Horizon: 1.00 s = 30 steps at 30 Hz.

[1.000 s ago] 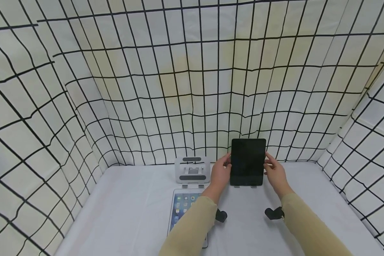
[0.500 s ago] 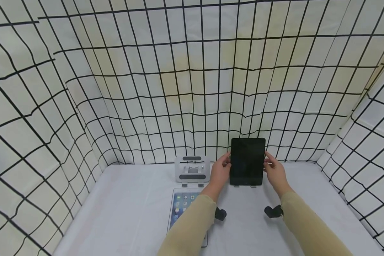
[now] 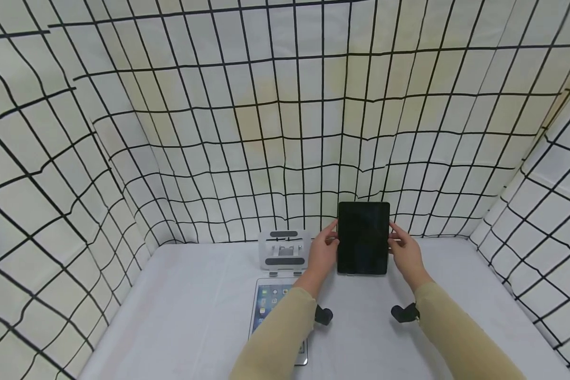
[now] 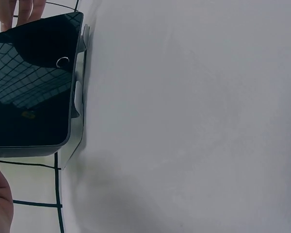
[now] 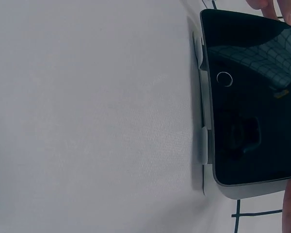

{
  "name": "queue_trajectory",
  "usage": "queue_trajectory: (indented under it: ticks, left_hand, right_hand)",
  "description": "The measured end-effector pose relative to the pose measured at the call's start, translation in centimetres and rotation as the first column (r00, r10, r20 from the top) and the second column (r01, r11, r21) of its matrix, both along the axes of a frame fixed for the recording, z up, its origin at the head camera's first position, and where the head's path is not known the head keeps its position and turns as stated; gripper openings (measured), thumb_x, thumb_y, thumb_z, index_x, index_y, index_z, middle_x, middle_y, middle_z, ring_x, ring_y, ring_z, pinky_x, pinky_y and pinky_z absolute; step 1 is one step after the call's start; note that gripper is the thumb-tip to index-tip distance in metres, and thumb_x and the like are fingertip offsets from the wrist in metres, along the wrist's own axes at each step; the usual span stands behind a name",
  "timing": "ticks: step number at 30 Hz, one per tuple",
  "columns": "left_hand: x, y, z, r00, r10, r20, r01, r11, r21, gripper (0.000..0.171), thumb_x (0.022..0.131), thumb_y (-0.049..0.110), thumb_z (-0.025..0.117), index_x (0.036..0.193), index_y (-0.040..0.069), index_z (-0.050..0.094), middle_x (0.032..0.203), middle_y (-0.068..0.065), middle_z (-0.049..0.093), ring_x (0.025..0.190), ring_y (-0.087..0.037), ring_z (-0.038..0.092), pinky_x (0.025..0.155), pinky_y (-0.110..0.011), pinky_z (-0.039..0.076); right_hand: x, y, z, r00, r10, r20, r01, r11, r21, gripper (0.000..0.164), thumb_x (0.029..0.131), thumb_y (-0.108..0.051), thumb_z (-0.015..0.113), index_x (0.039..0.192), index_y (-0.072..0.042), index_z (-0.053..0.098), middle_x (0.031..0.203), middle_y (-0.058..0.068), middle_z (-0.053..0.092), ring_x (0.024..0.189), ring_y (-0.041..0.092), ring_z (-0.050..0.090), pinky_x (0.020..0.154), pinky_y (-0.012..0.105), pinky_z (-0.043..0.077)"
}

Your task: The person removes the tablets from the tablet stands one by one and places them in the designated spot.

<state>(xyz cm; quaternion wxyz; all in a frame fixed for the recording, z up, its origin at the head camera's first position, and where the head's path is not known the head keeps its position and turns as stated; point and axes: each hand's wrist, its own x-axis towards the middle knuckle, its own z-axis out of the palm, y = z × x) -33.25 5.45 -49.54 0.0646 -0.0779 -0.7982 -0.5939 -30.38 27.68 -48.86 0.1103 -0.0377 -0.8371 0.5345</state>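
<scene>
A black-screened tablet [image 3: 363, 238] stands tilted near the back wall, its home button showing in both wrist views. My left hand [image 3: 324, 254] grips its left edge between fingers and thumb. On the opposite edge my right hand [image 3: 406, 257] holds it the same way. Behind the tablet is a grey stand, mostly hidden; its lower hooks [image 5: 204, 145] show right along the tablet's bottom edge in the right wrist view. The same hooks [image 4: 78, 99] appear in the left wrist view.
To the left stands a second, unloaded grey tablet stand [image 3: 285, 250] with dark pads. In front of it a white tablet [image 3: 266, 303] lies screen-on, partly under my left sleeve [image 3: 275, 338]. Grid-patterned cloth walls [image 3: 266, 158] enclose the white table [image 3: 185, 311].
The black tablet has shifted slightly left and toward me with both hands on it. In the head view its bottom edge now covers the stand's hooks, which showed before.
</scene>
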Motion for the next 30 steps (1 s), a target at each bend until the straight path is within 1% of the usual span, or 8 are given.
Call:
queue_trajectory:
  ticks: [5,9,12,15,18,24,27,30]
  left_hand:
    - [0.4,-0.5,0.2,1.0,-0.002,0.015,0.002,1.0,-0.002,0.058,0.096,0.004,0.06,0.143,0.038,0.052,0.109,0.003,0.066,0.099,-0.013,0.062,0.081,-0.029,0.053]
    - [0.8,-0.8,0.5,1.0,-0.016,0.017,0.016,1.0,-0.015,0.058,0.096,0.005,0.061,0.142,0.038,0.053,0.106,0.005,0.067,0.097,-0.012,0.063,0.08,-0.029,0.054]
    - [1.2,-1.0,0.7,0.999,-0.033,0.026,0.034,0.999,-0.008,0.057,0.095,0.005,0.062,0.142,0.036,0.054,0.106,0.005,0.067,0.095,-0.012,0.063,0.077,-0.029,0.053]
    - [1.8,-1.1,0.9,0.998,-0.05,0.047,0.05,0.999,-0.001,0.057,0.095,0.005,0.062,0.143,0.036,0.053,0.107,0.006,0.067,0.095,-0.011,0.062,0.076,-0.029,0.053]
    - [2.5,-1.3,0.9,0.996,-0.063,0.066,0.063,0.998,0.001,0.058,0.096,0.005,0.062,0.143,0.037,0.052,0.108,0.006,0.066,0.095,-0.01,0.062,0.075,-0.029,0.053]
    - [3.7,-1.7,1.2,0.996,-0.076,0.055,0.075,0.997,0.019,0.058,0.095,0.002,0.062,0.143,0.033,0.053,0.106,0.004,0.067,0.093,-0.011,0.063,0.073,-0.028,0.052]
    - [4.4,-1.9,1.3,0.994,-0.083,0.067,0.08,0.996,0.04,0.059,0.093,0.001,0.063,0.142,0.033,0.055,0.105,0.002,0.068,0.091,-0.012,0.063,0.072,-0.028,0.052]
    - [5.0,-2.1,1.3,0.993,-0.087,0.079,0.084,0.996,0.042,0.059,0.093,0.001,0.064,0.141,0.033,0.055,0.104,0.003,0.068,0.089,-0.011,0.063,0.07,-0.027,0.051]
  right_hand:
    - [0.5,-0.1,0.4,1.0,0.024,0.02,-0.023,1.0,-0.015,0.056,0.104,-0.003,0.044,0.156,-0.019,0.032,0.13,0.022,0.05,0.115,0.036,0.057,0.096,0.042,0.051]
    - [1.0,-0.1,0.5,0.999,0.043,0.015,-0.042,0.999,-0.034,0.057,0.103,-0.003,0.044,0.157,-0.02,0.031,0.129,0.022,0.049,0.114,0.034,0.057,0.094,0.038,0.053]
    - [1.4,0.0,0.6,0.998,0.055,0.005,-0.055,0.998,-0.044,0.057,0.103,-0.002,0.045,0.156,-0.019,0.031,0.129,0.022,0.05,0.113,0.033,0.057,0.091,0.034,0.054]
    - [1.8,0.1,0.6,0.998,0.056,0.008,-0.055,0.998,-0.036,0.057,0.103,-0.003,0.045,0.156,-0.02,0.032,0.128,0.021,0.05,0.113,0.032,0.057,0.089,0.031,0.054]
    - [2.4,0.1,0.7,0.998,0.06,0.018,-0.059,0.998,-0.019,0.057,0.103,-0.004,0.044,0.157,-0.021,0.031,0.129,0.021,0.05,0.115,0.033,0.057,0.089,0.031,0.054]
    - [3.4,0.1,1.1,0.996,0.087,0.02,-0.087,0.996,-0.007,0.057,0.103,-0.004,0.044,0.157,-0.02,0.031,0.129,0.022,0.05,0.114,0.034,0.057,0.088,0.03,0.055]
    - [3.9,0.2,1.2,0.995,0.096,0.023,-0.095,0.995,-0.016,0.057,0.103,-0.004,0.046,0.156,-0.019,0.032,0.127,0.022,0.052,0.113,0.033,0.057,0.086,0.027,0.055]
    - [4.4,0.3,1.2,0.994,0.108,0.034,-0.107,0.994,-0.022,0.056,0.103,-0.005,0.047,0.156,-0.018,0.033,0.127,0.022,0.052,0.112,0.032,0.057,0.086,0.027,0.055]
